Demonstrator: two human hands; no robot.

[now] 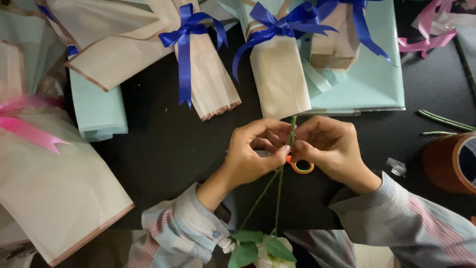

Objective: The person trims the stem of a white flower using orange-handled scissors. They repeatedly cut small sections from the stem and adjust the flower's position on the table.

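Btwn both hands' (292,149) grip: flower stems (279,191)

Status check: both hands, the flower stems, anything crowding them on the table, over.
Left hand and right hand both pinching the green flower stems, blooms toward the wearer. Orange-handled scissors lie under the hands. Wrapped bouquets with blue ribbons close ahead.

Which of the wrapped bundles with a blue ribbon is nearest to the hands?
The middle bundle, in cream paper with a blue bow: its lower end lies just above both hands, left hand and right hand.
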